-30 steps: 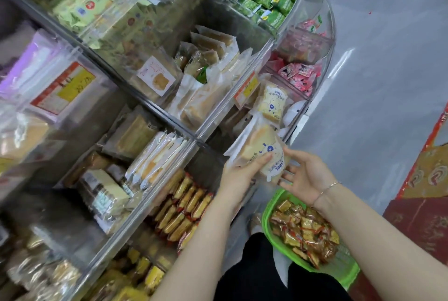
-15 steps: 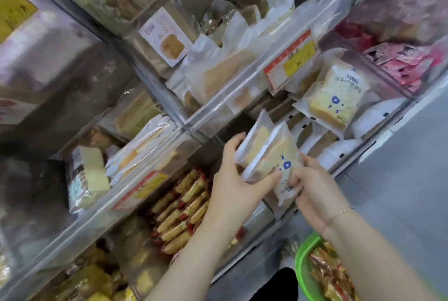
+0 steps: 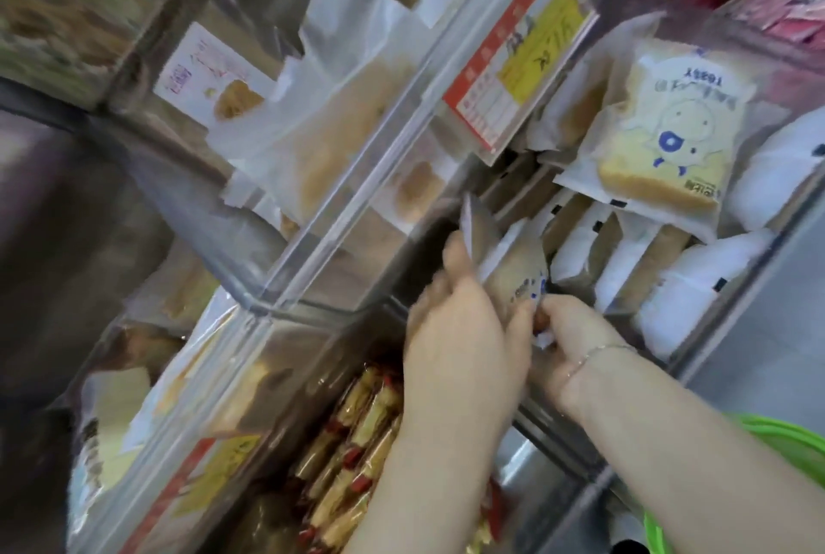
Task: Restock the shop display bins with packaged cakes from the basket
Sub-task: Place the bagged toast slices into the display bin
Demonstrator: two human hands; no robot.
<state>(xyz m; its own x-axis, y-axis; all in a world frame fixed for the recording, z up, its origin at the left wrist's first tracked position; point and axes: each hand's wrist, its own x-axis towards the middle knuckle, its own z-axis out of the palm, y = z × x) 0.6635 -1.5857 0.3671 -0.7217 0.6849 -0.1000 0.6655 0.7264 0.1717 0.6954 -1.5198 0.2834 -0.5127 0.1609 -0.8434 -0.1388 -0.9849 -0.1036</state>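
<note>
My left hand (image 3: pixel 455 321) grips a clear-wrapped toast cake packet (image 3: pixel 513 272) with blue print, holding it at the left end of a clear display bin (image 3: pixel 723 321). My right hand (image 3: pixel 576 330) pinches the packet's lower edge. The bin holds several similar packets standing in a row, with one toast cake packet (image 3: pixel 660 124) lying on top of them. A sliver of the green basket (image 3: pixel 790 446) shows at the lower right; its contents are out of frame.
A red and yellow price tag (image 3: pixel 513 57) hangs on the upper bin's clear front. Below my left arm lies a bin of red and yellow wrapped biscuit sticks (image 3: pixel 357 442). Pink packets (image 3: pixel 777 13) fill the top right bin. Grey floor lies at the right edge.
The view has closed in on the shelves. Both hands have carried the packet up and forward into the left end of the toast bin. The basket has slid almost out of frame.
</note>
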